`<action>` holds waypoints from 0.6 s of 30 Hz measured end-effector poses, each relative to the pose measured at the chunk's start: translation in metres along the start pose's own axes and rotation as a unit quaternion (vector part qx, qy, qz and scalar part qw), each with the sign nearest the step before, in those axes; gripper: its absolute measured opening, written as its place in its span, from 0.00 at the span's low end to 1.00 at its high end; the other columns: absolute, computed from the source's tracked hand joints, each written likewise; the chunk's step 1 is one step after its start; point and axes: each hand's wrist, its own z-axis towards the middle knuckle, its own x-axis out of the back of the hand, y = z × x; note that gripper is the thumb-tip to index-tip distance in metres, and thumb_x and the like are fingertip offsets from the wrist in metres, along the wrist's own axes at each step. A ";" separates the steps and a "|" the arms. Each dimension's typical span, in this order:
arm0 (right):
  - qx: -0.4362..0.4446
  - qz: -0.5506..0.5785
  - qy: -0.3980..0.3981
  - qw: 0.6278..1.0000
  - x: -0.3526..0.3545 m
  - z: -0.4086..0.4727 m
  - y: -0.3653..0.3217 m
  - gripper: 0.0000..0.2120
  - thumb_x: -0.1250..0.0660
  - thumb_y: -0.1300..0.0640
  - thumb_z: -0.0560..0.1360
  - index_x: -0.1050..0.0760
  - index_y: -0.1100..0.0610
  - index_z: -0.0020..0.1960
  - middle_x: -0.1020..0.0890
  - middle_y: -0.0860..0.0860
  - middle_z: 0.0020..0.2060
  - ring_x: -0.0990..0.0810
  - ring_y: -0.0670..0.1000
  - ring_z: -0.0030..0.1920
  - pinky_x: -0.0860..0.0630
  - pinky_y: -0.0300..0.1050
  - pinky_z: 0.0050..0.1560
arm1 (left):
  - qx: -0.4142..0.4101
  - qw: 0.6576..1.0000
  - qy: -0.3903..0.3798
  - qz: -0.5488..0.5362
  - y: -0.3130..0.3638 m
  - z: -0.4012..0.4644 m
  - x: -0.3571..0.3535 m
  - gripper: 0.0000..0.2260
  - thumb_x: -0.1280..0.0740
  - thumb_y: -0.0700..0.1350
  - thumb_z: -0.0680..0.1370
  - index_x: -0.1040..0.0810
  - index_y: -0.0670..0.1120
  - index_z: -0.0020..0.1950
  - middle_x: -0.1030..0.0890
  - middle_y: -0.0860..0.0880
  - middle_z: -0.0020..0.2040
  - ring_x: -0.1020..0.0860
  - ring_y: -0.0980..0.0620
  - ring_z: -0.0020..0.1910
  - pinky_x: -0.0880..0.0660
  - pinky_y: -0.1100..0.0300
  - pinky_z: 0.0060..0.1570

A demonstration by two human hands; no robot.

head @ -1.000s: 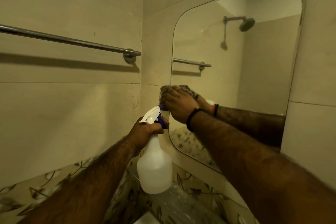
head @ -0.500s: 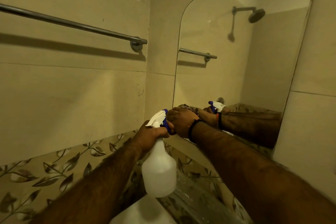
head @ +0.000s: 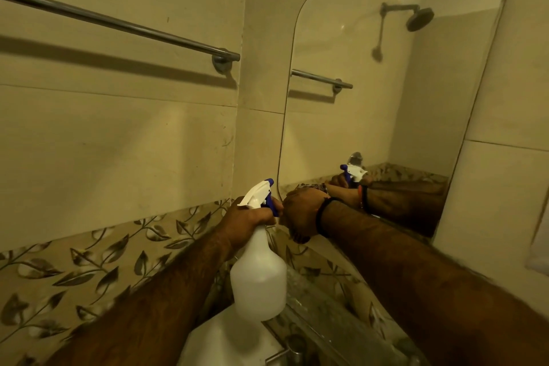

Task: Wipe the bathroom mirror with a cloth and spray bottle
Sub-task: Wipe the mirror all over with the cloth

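From the head view, the left hand is wrapped tight around the neck of the spray bottle, a translucent white bottle with a white and blue trigger head; whether any liquid is inside cannot be told. The bottle hangs upright above the white sink. The right hand is closed on the cloth (only a patterned edge shows past the knuckles), pressing it at the lower left corner of the mirror. A towel bar runs along the left wall. Compared with a second ago, the right hand and cloth have slid down the glass from mid-height to the bottom edge, while the bottle has stayed in the left hand.
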 end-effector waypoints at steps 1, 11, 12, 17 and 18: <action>0.008 -0.006 -0.005 1.000 0.000 -0.004 0.000 0.16 0.31 0.48 0.75 0.23 0.49 0.62 0.20 0.49 0.52 0.23 0.52 0.55 0.24 0.49 0.59 | 0.002 1.000 0.000 -0.002 0.001 -0.001 -0.001 0.11 0.33 0.42 0.62 0.18 0.49 0.43 0.17 0.51 0.39 0.21 0.50 0.43 0.24 0.55 0.45; 0.016 -0.004 -0.003 1.000 -0.011 -0.055 0.000 0.14 0.32 0.49 0.75 0.22 0.47 0.61 0.20 0.48 0.51 0.24 0.51 0.53 0.24 0.50 0.58 | 0.012 1.000 -0.018 0.000 0.008 -0.011 -0.030 0.24 0.33 0.44 0.61 0.21 0.40 0.57 0.19 0.37 0.51 0.25 0.42 0.44 0.26 0.47 0.50; 0.014 -0.005 -0.005 1.000 -0.012 -0.061 0.000 0.15 0.32 0.49 0.76 0.22 0.47 0.61 0.20 0.48 0.51 0.24 0.51 0.54 0.24 0.50 0.59 | 0.016 1.000 -0.017 -0.001 0.009 -0.013 -0.035 0.27 0.32 0.44 0.60 0.22 0.39 0.59 0.20 0.35 0.54 0.25 0.41 0.45 0.26 0.46 0.51; 0.008 0.002 -0.008 1.000 -0.018 -0.089 0.002 0.15 0.32 0.49 0.76 0.23 0.47 0.62 0.20 0.48 0.54 0.24 0.52 0.57 0.26 0.51 0.61 | 0.000 1.000 -0.029 0.005 0.013 -0.022 -0.055 0.23 0.33 0.42 0.61 0.20 0.38 0.55 0.19 0.34 0.54 0.22 0.35 0.54 0.26 0.44 0.60; 0.009 0.003 -0.007 1.000 -0.020 -0.095 0.002 0.15 0.32 0.49 0.76 0.23 0.47 0.63 0.20 0.48 0.54 0.24 0.52 0.57 0.26 0.51 0.61 | 0.001 1.000 -0.029 0.006 0.012 -0.024 -0.057 0.25 0.33 0.42 0.61 0.21 0.37 0.57 0.19 0.34 0.54 0.22 0.35 0.55 0.26 0.45 0.60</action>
